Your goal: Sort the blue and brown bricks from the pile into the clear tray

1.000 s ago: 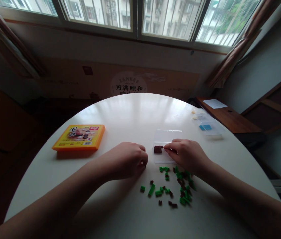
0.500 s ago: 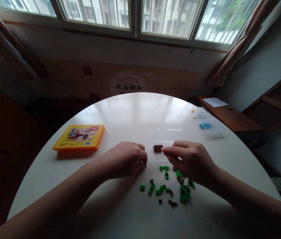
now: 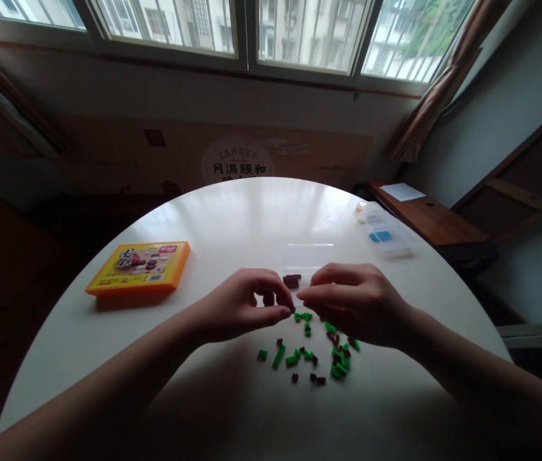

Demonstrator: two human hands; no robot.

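Progress, as far as visible: a compact block of brown pieces (image 3: pixel 292 281) lies in neat rows in the clear case (image 3: pixel 308 255), beside the left fingertips. Outside the case, many loose green and brown bricks (image 3: pixel 340 369) lie scattered on the white desk (image 3: pixel 232 218), the densest cluster below the right hand (image 3: pixel 360 296). In my judgement the rows represent the smaller share, with most pieces unsorted; no green piece is seen in the rows (the right hand may hide part of the case).

Left hand (image 3: pixel 243 302): thumb and forefinger brought together at the tips, apparently on a small dark piece (image 3: pixel 293 310), at the near edge of the case; the fingers arch, leaving an opening behind the tips. Right hand: narrow, fingertips bunched close to the left ones, without visible contact. Whether it grips anything cannot be told; its fingers screen the spot.
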